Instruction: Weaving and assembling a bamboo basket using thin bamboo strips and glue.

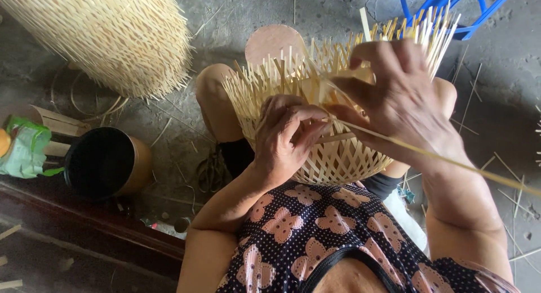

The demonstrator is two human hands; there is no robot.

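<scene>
Nearest the camera, a dark dotted garment with pink flower shapes [315, 236] is seen at the lower edge, and both forearms are stretched forward from it. A half-woven bamboo basket [332, 157] is held in the lap between the knees, its unfinished rim of upright splints bristling toward the far side. The left hand [290, 135] is closed against the basket wall, fingers pinched together on a thin strip at the weave. The right hand [394, 95] is curled over the rim, thumb and fingers pressed together on a long bamboo strip [451, 160] that is drawn out toward the near right. To the far left, a large finished woven basket [112, 33] is set on the concrete floor [496, 90]. At the left, a dark round container [104, 163] is placed beside a green-wrapped bundle [25, 146]. At the far right, a blue plastic stool [451, 5] is partly seen.
</scene>
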